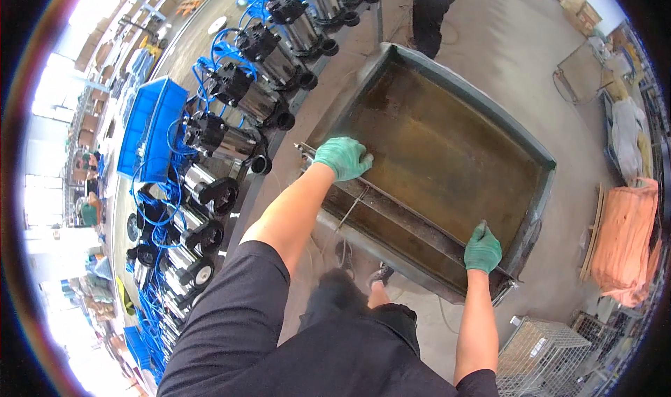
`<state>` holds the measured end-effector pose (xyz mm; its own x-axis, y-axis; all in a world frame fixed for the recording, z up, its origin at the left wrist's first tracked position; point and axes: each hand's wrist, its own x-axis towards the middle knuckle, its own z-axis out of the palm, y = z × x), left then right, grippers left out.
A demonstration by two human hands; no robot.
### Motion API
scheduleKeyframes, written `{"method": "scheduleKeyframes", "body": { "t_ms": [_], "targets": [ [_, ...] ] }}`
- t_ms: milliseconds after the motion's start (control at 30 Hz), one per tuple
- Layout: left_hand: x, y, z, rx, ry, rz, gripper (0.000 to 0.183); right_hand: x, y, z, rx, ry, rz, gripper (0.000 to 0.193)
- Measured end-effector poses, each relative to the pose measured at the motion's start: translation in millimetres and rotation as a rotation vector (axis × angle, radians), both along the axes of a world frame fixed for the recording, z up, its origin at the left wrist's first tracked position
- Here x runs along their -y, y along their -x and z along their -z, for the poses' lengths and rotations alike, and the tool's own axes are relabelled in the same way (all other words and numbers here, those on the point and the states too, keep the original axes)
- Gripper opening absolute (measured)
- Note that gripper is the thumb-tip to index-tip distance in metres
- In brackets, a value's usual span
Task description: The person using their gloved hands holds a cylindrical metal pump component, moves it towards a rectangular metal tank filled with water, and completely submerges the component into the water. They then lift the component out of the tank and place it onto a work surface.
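A wide metal tank (475,89) of murky brown water stands before me. Across its near part runs a dark metal bar (414,215), with a thin rod (353,207) crossing the gap on its near side. My left hand (341,158), in a green glove, is closed round the bar near its left end, fingers curled over it. Toward the right end my right hand (483,249), gloved alike, grips the same bar with the thumb on top. The undersides of both grips are hidden.
Along the left, a workbench holds a row of steel and black pumps (241,93) with blue cables. A blue plastic bin (150,128) stands behind them. Another person (428,12) is beyond the tank. At right are an orange-wrapped bundle (624,243) and a wire cage (542,351).
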<state>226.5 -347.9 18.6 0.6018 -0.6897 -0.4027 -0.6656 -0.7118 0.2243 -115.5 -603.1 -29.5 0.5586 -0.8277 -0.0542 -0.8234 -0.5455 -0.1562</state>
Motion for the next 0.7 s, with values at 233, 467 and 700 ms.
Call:
{"method": "scheduleKeyframes", "body": {
  "t_ms": [233, 467, 700],
  "targets": [
    [7.5, 0.0, 0.9, -0.045, -0.087, 0.010, 0.046, 5.6, -3.7, 3.6, 0.058, 0.053, -0.008, 0.056],
    [3.0, 4.2, 10.4, -0.027, -0.086, -0.020, 0.047, 8.2, -1.7, 4.8, 0.056, 0.041, -0.049, 0.053],
    [9.0, 3.5, 13.3, -0.060, -0.123, -0.020, 0.047, 11.1, -3.0, -0.2, 0.015, 0.005, -0.010, 0.054]
  ]
}}
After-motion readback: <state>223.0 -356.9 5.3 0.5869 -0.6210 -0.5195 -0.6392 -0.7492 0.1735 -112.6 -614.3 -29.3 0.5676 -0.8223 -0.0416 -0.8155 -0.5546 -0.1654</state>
